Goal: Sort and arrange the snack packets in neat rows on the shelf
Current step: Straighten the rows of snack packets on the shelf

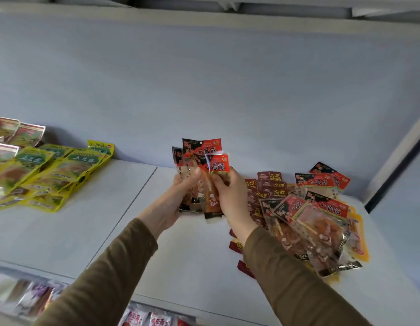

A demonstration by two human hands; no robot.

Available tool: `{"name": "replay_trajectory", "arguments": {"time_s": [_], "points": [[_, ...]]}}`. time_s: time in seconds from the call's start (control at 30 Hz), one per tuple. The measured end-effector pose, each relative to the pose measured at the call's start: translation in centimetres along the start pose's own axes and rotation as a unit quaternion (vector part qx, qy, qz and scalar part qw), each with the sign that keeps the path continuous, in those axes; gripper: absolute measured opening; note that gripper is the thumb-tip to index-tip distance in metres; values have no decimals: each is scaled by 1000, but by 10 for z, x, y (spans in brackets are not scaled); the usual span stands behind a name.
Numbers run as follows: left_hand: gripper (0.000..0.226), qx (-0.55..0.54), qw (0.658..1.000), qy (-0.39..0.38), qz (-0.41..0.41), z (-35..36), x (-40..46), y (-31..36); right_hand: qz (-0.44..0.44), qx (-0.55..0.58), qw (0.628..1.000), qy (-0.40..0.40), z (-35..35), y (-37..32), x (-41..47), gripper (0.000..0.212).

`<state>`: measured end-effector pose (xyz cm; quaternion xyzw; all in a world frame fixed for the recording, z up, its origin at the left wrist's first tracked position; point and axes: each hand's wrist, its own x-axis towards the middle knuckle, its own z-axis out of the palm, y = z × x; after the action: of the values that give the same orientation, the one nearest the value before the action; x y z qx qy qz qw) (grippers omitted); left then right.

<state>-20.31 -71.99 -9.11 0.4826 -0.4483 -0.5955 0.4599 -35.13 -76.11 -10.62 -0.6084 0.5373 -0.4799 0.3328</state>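
We hold a fanned bunch of red-black packets (202, 170) upright above the shelf (63, 231): left hand (178, 196) clamps the lower half, right hand (230, 196) pinches the front packet. Loose pile (307, 217) at 3 o'clock, yellow-green packets (44, 175) at 9.

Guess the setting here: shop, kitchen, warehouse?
Most likely a small shop. A white shelf carries many copies of the same goods: yellow snack packets at left, a heap of red and black packets at right, and more packets on the shelf below.
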Motion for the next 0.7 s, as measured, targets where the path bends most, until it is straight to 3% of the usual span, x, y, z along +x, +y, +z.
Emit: {"name": "replay_trajectory", "arguments": {"time_s": [0.13,0.23,0.3,0.4,0.47,0.57,0.7], "points": [[87,-12,999,42,-3,5,-1,-2,-23,-4,999,21,7,-8,-10,21],[69,-29,998,64,7,4,-2,-5,59,136,989,-28,1,-9,-10,17],[63,-44,996,71,9,0,-3,-8,102,171,978,-64,-5,-7,-4,34],[68,-74,995,62,11,-3,-5,-9,152,189,960,-137,-15,-5,5,81],[68,-87,994,60,6,-3,-7,-7,192,207,940,-190,-18,-1,9,97],[57,-91,993,74,-7,-6,-10,-7,209,207,922,-252,-12,2,7,88],[50,-84,993,81,-25,-23,-12,-8,196,223,926,-232,6,-4,1,62]]}}
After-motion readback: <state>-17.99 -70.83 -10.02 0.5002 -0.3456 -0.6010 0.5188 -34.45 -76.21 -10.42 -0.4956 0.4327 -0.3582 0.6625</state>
